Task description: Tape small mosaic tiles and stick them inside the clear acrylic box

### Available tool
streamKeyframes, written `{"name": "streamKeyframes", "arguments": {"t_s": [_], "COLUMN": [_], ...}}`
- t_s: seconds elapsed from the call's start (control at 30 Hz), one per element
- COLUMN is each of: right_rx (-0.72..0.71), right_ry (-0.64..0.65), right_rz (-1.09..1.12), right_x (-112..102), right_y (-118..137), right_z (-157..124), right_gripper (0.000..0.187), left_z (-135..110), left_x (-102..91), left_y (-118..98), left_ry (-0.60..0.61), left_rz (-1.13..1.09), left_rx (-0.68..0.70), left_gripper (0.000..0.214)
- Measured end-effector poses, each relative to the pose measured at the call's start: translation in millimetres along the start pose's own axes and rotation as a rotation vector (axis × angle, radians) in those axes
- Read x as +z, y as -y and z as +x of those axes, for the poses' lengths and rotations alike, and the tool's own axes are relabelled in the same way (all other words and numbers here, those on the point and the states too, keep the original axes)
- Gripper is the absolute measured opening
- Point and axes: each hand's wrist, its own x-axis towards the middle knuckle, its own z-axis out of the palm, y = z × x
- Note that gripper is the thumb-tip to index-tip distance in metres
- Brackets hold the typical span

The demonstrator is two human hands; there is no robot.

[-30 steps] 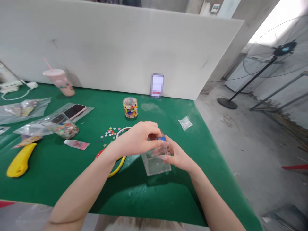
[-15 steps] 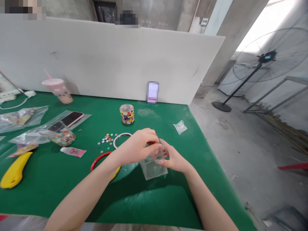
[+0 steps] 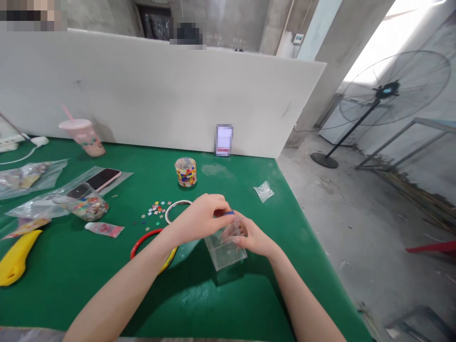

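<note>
A clear square plastic box (image 3: 225,249) stands on the green table (image 3: 249,289) in front of me. My right hand (image 3: 253,236) is wrapped round its right side and holds it. My left hand (image 3: 201,218) hovers over the box's top with its fingers pinched on a small blue tile (image 3: 230,213) at the rim. Loose coloured mosaic tiles (image 3: 155,209) lie scattered to the left, beside a white ring (image 3: 175,207) and red and yellow rings (image 3: 142,240) under my left forearm.
A mosaic-covered cup (image 3: 185,171) stands behind the box. Left of it lie a phone (image 3: 102,179), bags of tiles (image 3: 84,205), a glue tube (image 3: 104,229), a yellow cutter (image 3: 14,257) and a pink cup (image 3: 82,136). A small clear bag (image 3: 264,191) lies near the table's right edge. A fan (image 3: 388,90) stands on the floor.
The view has tipped up and the table sits lower in frame. Both hands stay at the box, and the left fingers keep the blue tile at its top edge.
</note>
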Motion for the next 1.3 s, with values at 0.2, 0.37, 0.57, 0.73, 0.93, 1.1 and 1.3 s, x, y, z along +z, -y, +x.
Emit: {"name": "streamKeyframes", "arguments": {"t_s": [0.2, 0.37, 0.57, 0.73, 0.93, 1.1, 1.3], "right_rx": [-0.026, -0.065, -0.168, -0.196, -0.184, -0.18, -0.24], "right_ry": [0.009, 0.047, -0.14, -0.219, -0.224, -0.287, -0.42], "right_rz": [0.001, -0.013, -0.061, -0.119, -0.218, -0.278, -0.297], "right_x": [-2.1, -0.4, 4.6, 5.1, 3.3, 3.6, 3.3], "right_y": [-3.4, -1.9, -8.7, -18.8, -32.5, -40.6, -45.5], "right_z": [-0.9, -0.6, 5.4, 10.5, 16.8, 20.1, 23.5], "right_gripper": [0.091, 0.1, 0.11, 0.112, 0.094, 0.095, 0.11], "left_z": [0.8, -1.0, -5.0, -4.5, -0.8, -16.3, -38.7], "left_x": [2.6, 2.0, -3.7, 2.3, 0.7, -60.7, -100.6], "left_y": [0.1, -1.4, -6.0, -3.9, -0.2, 24.2, 106.6], "left_ry": [0.022, 0.036, 0.093, 0.157, 0.275, 0.006, -0.041], "left_rz": [0.006, 0.029, 0.081, 0.193, 0.321, 0.448, 0.483], "left_rx": [0.018, 0.039, 0.073, 0.089, 0.006, -0.341, -0.854], "left_gripper": [0.033, 0.035, 0.016, 0.023, 0.014, 0.031, 0.031]}}
